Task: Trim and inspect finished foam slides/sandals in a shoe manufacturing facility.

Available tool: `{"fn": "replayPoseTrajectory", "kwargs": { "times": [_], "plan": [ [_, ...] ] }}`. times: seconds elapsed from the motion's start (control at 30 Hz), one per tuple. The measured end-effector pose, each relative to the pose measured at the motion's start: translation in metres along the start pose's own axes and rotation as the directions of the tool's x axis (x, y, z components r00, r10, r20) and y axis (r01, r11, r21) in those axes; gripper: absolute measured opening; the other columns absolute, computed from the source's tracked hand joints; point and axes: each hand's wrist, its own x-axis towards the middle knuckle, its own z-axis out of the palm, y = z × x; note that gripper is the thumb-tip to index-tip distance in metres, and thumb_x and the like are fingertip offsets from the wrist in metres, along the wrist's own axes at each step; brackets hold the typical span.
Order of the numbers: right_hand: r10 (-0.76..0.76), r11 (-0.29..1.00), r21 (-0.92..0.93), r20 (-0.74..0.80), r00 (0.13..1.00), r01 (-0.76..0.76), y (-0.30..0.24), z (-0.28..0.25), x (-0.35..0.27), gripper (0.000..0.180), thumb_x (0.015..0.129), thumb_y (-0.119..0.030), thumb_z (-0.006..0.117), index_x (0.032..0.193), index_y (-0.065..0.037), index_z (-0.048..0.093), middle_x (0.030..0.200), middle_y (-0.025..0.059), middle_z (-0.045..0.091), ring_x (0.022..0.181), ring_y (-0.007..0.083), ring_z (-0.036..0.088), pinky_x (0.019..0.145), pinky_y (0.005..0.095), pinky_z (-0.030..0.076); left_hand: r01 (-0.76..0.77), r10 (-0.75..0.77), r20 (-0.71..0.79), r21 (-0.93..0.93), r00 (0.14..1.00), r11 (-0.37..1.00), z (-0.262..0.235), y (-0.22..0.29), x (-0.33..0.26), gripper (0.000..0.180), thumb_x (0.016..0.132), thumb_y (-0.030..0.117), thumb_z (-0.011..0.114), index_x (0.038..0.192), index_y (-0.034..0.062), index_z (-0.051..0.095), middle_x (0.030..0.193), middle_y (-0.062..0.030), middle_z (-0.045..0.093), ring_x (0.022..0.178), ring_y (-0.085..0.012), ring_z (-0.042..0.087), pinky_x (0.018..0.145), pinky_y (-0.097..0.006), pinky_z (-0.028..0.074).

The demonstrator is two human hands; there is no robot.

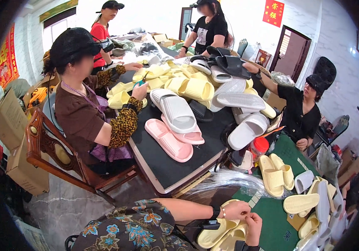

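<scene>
My left hand [236, 210] and my right hand [253, 228] meet over the green table with fingers pinched together. Whatever lies between the fingertips is too small to make out. Just below and beside them lie pale yellow slide slippers [215, 234], partly covered by my hands and wrists. A black band with a small device [211, 224] sits at my left wrist. Clear plastic strips or bags [225, 180] spread beyond my left hand. Farther off stands a pair of yellow slippers [271, 175], and grey and yellow slippers [302, 203] crowd the right.
A black-topped table [158, 161] ahead carries a heap of yellow, grey, pink and black slippers. A red-lidded jar [259, 145] stands at its near right corner. Several people work around it; one at left holds scissors [139, 82]. A wooden chair [58, 154] and cardboard boxes [26, 167] stand left.
</scene>
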Motion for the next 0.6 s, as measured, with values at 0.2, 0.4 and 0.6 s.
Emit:
{"fn": "replayPoseTrajectory", "kwargs": {
  "times": [0.2, 0.4, 0.6],
  "plan": [
    [-0.030, 0.998, -0.061, 0.039, 0.999, 0.033, 0.019, -0.023, -0.003, 0.010, 0.087, -0.006, 0.060, 0.093, 0.001, 0.063, 0.082, 0.0028, 0.063, 0.074, 0.0101, 0.056, 0.067, 0.0239, 0.044, -0.071, 0.069, -0.032, -0.060, 0.997, 0.996, 0.010, 0.002, -0.001, 0.010, 0.079, 0.014, 0.063, 0.080, 0.0054, 0.058, 0.080, -0.0095, 0.054, 0.079, -0.0297, 0.055, 0.068, -0.039, 0.045],
    [0.064, 0.997, -0.036, 0.032, 0.997, -0.063, -0.011, -0.007, -0.017, 0.016, 0.090, -0.010, 0.062, 0.099, 0.003, 0.064, 0.090, 0.0075, 0.066, 0.082, 0.0147, 0.061, 0.071, 0.0260, 0.047, 0.011, -0.011, -0.001, -0.034, 1.000, 0.999, 0.008, 0.006, -0.001, 0.011, 0.078, 0.015, 0.064, 0.077, 0.0063, 0.057, 0.079, -0.0082, 0.053, 0.079, -0.0278, 0.055, 0.069, -0.038, 0.045],
    [0.058, 0.998, -0.042, 0.023, 0.998, -0.057, 0.001, -0.015, -0.010, 0.021, 0.089, -0.009, 0.061, 0.105, 0.004, 0.063, 0.093, 0.0080, 0.066, 0.082, 0.0158, 0.061, 0.073, 0.0265, 0.047, 0.016, -0.017, -0.022, -0.025, 1.000, 1.000, 0.009, 0.003, 0.001, 0.012, 0.077, 0.015, 0.065, 0.077, 0.0062, 0.058, 0.080, -0.0082, 0.054, 0.079, -0.0279, 0.056, 0.068, -0.038, 0.046]
  ]
}}
